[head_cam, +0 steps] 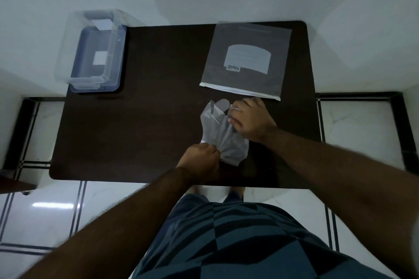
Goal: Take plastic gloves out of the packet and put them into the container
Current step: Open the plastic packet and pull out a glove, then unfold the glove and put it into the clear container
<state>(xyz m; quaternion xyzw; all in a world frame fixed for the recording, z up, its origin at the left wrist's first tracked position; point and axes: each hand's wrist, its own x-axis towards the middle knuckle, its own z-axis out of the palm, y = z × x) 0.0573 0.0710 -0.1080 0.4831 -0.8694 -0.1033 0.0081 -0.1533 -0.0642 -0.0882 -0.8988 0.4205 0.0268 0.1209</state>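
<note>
A thin, see-through plastic glove lies crumpled on the dark table, just in front of the packet. My left hand pinches the glove's near, cuff end. My right hand grips its right side near the fingers. The packet, a flat grey plastic bag with a white label, lies at the far right of the table, its open white-edged mouth toward me. The clear plastic container stands open at the table's far left corner, and nothing shows inside it.
The table stands against a white wall, with glossy tiled floor around it. The container overhangs the table's far left edge. My patterned shorts and feet show below the near edge. A dark wooden object pokes in at the left.
</note>
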